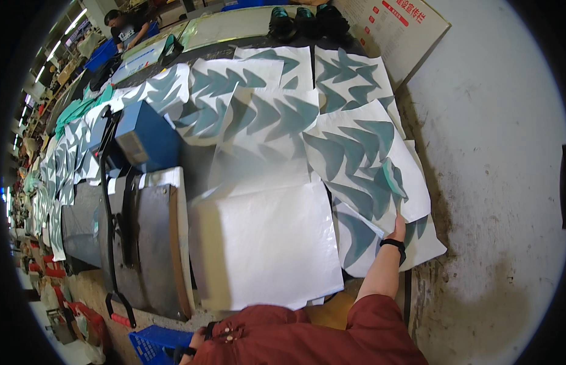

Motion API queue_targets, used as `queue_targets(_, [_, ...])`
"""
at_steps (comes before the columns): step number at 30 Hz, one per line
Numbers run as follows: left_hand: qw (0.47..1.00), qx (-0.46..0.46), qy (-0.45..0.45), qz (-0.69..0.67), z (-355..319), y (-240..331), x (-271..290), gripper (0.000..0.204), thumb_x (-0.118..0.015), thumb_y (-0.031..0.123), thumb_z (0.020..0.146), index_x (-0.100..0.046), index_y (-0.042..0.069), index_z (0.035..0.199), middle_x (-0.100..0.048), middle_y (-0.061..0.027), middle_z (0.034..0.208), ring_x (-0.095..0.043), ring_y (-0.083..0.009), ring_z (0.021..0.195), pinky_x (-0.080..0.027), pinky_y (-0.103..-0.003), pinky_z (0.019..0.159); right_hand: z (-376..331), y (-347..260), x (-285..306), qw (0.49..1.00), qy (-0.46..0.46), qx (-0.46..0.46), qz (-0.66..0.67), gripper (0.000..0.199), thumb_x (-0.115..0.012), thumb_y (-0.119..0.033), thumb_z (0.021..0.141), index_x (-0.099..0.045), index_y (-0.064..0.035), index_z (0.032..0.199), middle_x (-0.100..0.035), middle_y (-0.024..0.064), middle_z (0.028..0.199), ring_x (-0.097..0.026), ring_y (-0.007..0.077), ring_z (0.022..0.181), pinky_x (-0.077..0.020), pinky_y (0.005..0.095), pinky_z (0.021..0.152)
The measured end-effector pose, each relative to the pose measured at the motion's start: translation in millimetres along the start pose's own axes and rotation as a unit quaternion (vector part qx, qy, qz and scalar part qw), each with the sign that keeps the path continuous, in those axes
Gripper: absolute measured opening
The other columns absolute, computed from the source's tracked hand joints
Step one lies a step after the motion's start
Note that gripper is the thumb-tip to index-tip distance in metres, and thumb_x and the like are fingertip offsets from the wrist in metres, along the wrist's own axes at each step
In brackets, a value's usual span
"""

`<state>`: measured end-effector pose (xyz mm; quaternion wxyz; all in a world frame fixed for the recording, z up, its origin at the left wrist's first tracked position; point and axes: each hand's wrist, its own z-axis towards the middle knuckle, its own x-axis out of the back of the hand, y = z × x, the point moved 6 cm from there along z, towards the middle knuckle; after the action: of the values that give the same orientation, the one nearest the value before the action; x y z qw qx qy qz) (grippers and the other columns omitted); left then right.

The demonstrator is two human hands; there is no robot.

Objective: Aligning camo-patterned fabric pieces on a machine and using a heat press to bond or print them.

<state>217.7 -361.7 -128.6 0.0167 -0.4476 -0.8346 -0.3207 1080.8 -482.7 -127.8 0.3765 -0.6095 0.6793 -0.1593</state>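
My right hand (398, 227), with a black band at the wrist, is closed at the near edge of a white sheet (410, 182). Rows of curved grey-teal pieces (362, 143) lie on that sheet. One brighter green piece (393, 177) curls up from it, just beyond my fingers. Underneath, another white sheet with similar pieces (356, 237) shows partly. My left hand (198, 338) hangs low beside my body, near a blue plastic basket (152, 344); its fingers are too small and hidden to make out. Before me lies a stack of plain white sheets (277, 243).
To the left stands a press with a blue box head (146, 137), a dark metal plate (149, 243) and a long black lever (106, 231). More sheets with pieces (228, 79) cover the table behind. Dark shoes (307, 23) stand at the back; a wall (496, 182) bounds the right.
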Motion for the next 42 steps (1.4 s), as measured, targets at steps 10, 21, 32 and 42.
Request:
queue_targets(10, [0.996,-0.076,-0.023,0.047,3.8,88.8,-0.5,0.037,-0.066,0.025,0.094,-0.065,-0.004,0.118,-0.069,-0.021,0.117,-0.067,-0.0278,0.106,-0.051,-0.036,0.09,-148.4,16.9,15.6,0.993,-0.11,0.049,-0.013,0.041,-0.052,-0.031,0.102,-0.062,-0.0003,0.128,-0.071,0.0113,0.112,-0.07,0.0259,0.094,-0.0563,0.0356,0.083])
queue_targets(21, [0.988,-0.128,-0.024,0.079,47.2,49.1,-22.6,0.041,-0.058,0.033,0.099,-0.064,0.001,0.123,-0.067,-0.0184,0.125,-0.063,-0.0314,0.114,-0.048,-0.037,0.096,-210.4,19.7,26.1,0.943,-0.089,0.002,-0.322,0.046,-0.055,-0.034,0.103,-0.063,0.0039,0.127,-0.067,0.0078,0.118,-0.064,0.0189,0.103,-0.0495,0.0301,0.092])
queue_targets(32, [0.997,-0.006,0.04,-0.071,3.5,71.3,-25.5,0.04,-0.067,0.026,0.094,-0.065,-0.002,0.124,-0.07,-0.0156,0.119,-0.064,-0.0227,0.109,-0.049,-0.032,0.094,-189.5,36.0,-107.0,0.82,-0.231,0.096,-0.514,0.053,-0.065,-0.029,0.096,-0.055,0.0094,0.131,-0.064,0.0112,0.123,-0.059,0.0222,0.11,-0.044,0.0332,0.098])
queue_targets(42, [0.982,0.053,0.005,-0.18,-20.5,71.8,-35.1,0.035,-0.064,0.022,0.097,-0.064,-0.003,0.121,-0.07,-0.013,0.116,-0.064,-0.0201,0.106,-0.05,-0.032,0.092,-152.4,27.5,-195.1,0.7,-0.222,0.396,-0.551,0.033,-0.062,-0.007,0.093,-0.059,-0.0022,0.125,-0.065,0.0144,0.116,-0.063,0.0251,0.107,-0.0505,0.0338,0.091])
